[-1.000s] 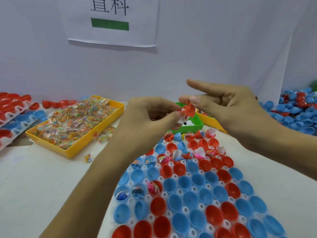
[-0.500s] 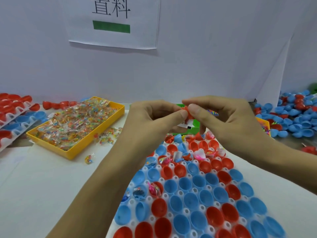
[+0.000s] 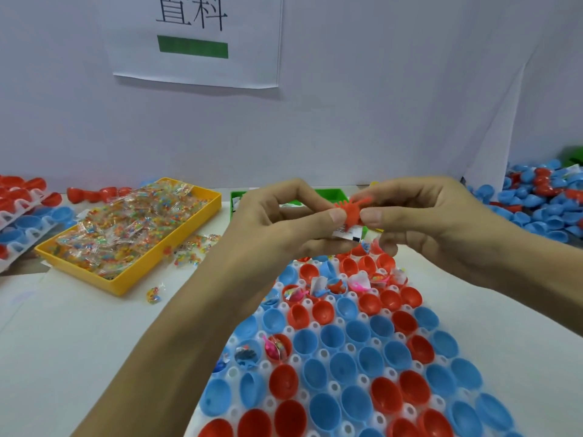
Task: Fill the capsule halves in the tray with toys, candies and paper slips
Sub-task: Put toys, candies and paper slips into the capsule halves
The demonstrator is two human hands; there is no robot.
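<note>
Both hands are raised above the far end of the white tray (image 3: 328,354) of red and blue capsule halves. My left hand (image 3: 284,222) and my right hand (image 3: 419,222) pinch a small red spiky toy (image 3: 353,211) between thumbs and fingers. A white paper slip (image 3: 347,233) is tucked under my left hand's fingers. Several capsule halves in the far rows and three near the left edge hold toys, candies and slips; the near ones are empty.
A yellow bin (image 3: 202,228) of wrapped candies sits at the left, with loose candies (image 3: 189,250) beside it. A green bin (image 3: 331,194) lies behind my hands. Spare capsule halves pile at the right (image 3: 542,203), and another tray (image 3: 25,222) at the far left.
My right hand, earlier with its index finger stretched out, has curled in and lowered to meet my left hand. Both now pinch the red toy, which shows more between the fingertips.
</note>
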